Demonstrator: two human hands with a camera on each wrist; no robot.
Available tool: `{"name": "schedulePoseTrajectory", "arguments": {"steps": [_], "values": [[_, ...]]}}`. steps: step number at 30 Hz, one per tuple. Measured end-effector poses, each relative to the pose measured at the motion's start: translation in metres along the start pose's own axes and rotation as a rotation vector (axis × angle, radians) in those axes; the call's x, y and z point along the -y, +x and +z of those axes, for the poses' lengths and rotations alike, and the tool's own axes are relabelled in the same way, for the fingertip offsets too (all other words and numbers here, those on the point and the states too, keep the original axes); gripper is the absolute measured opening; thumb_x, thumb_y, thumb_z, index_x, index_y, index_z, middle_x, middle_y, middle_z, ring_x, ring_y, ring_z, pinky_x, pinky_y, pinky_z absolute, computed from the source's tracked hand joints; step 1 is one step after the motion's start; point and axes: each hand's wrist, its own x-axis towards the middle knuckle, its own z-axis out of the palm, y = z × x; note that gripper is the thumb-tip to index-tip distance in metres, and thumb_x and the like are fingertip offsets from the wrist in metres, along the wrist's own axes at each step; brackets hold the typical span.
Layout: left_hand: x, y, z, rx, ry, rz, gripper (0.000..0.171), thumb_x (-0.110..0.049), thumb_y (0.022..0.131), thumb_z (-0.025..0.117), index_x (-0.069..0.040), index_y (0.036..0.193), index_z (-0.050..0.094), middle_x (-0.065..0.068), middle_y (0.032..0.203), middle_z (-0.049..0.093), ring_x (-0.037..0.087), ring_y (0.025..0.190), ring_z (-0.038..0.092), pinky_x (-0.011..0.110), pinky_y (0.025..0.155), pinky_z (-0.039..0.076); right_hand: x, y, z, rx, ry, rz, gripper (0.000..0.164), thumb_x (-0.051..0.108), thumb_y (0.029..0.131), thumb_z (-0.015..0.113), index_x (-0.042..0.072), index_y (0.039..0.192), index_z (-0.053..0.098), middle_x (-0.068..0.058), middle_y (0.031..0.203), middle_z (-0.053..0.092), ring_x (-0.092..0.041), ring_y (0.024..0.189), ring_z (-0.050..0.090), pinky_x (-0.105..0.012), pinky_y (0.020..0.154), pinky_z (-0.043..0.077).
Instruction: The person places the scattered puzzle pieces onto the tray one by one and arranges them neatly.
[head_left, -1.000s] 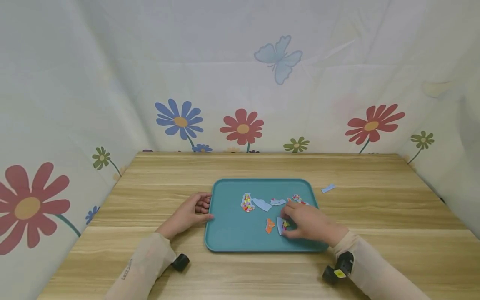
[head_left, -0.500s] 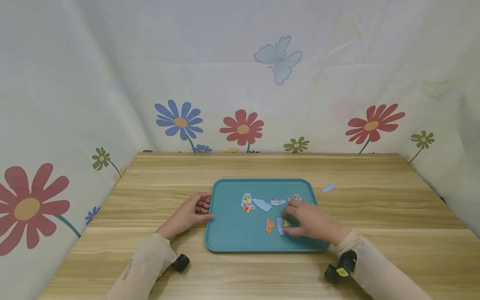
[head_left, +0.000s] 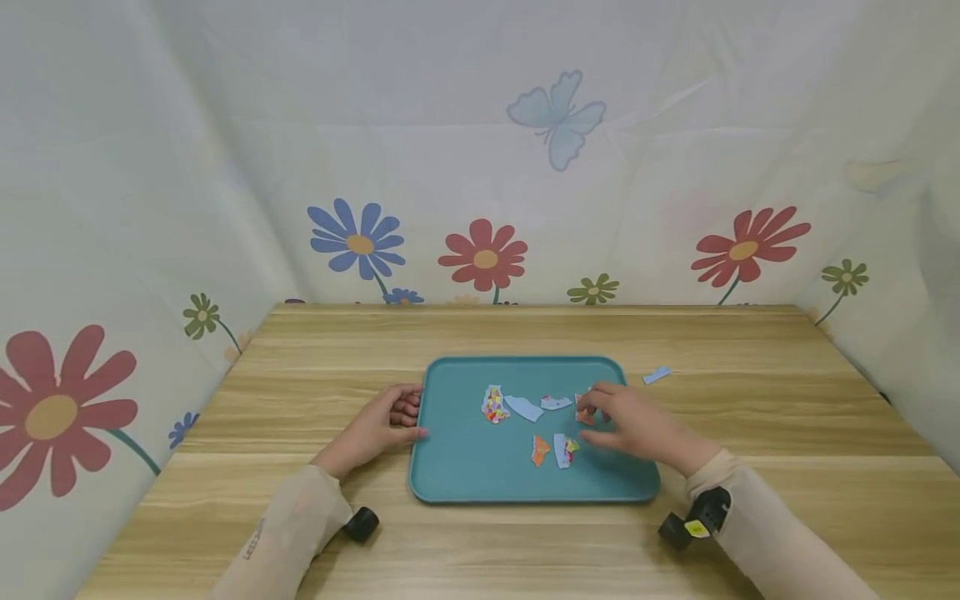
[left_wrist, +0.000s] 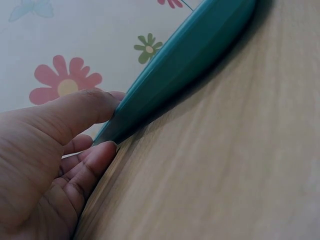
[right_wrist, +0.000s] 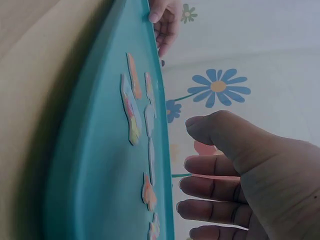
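A teal tray (head_left: 480, 467) lies on the table, bearing several flat, irregular, printed pieces. My left hand (head_left: 386, 421) holds its left edge, with the thumb on the rim and the fingers against the side in the left wrist view. My right hand (head_left: 630, 423) hovers over the tray's right part, fingers spread and holding nothing. Below its fingertips is a red-orange piece (head_left: 583, 414); another piece behind is mostly hidden. Close by lie a blue piece with a yellow patch (head_left: 562, 452) and an orange piece (head_left: 540, 450). Farther left are a multicoloured piece (head_left: 494, 405) and a pale blue one (head_left: 524, 408).
A small blue strip (head_left: 657, 376) lies on the wooden table (head_left: 337, 342) beyond the tray's right side. Another pale piece (head_left: 556, 402) sits along the tray's back row. A flower-printed cloth (head_left: 637, 167) hangs behind the table.
My right hand has let go of the blue piece with the yellow patch and moved up and to the right, over the red-orange piece. My left hand stays at the tray edge.
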Motion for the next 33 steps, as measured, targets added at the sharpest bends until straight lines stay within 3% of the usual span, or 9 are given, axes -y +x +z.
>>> {"name": "schedulePoseTrajectory", "arguments": {"steps": [7, 20, 33], "values": [[-0.003, 0.001, -0.001, 0.011, -0.016, -0.071, 0.069, -0.015, 0.081, 0.078, 0.004, 0.137, 0.043, 0.016, 0.117, 0.056, 0.017, 0.097, 0.055, 0.019, 0.083, 0.051, -0.011, -0.001, -0.011, -0.03, 0.011, 0.074, 0.028, 0.021, 0.084, 0.073, 0.002, 0.104, 0.067, -0.006, 0.09, 0.061, -0.017, 0.077, 0.057, -0.024, 0.064, 0.049], [-0.004, 0.001, -0.001, 0.015, -0.027, -0.06, 0.069, -0.013, 0.08, 0.079, 0.005, 0.137, 0.043, 0.017, 0.116, 0.055, 0.019, 0.097, 0.055, 0.019, 0.082, 0.051, -0.036, -0.009, -0.02, -0.07, 0.013, 0.292, 0.039, 0.024, 0.082, 0.076, 0.003, 0.113, 0.065, -0.009, 0.101, 0.063, -0.02, 0.084, 0.057, -0.025, 0.064, 0.049], [-0.002, 0.0, -0.001, 0.017, -0.02, -0.07, 0.069, -0.012, 0.082, 0.077, 0.005, 0.138, 0.041, 0.018, 0.117, 0.054, 0.018, 0.097, 0.055, 0.021, 0.083, 0.052, -0.059, -0.017, -0.015, -0.217, -0.024, 0.347, 0.032, 0.015, 0.085, 0.072, -0.001, 0.111, 0.064, -0.015, 0.102, 0.061, -0.025, 0.083, 0.058, -0.032, 0.065, 0.048]]}}
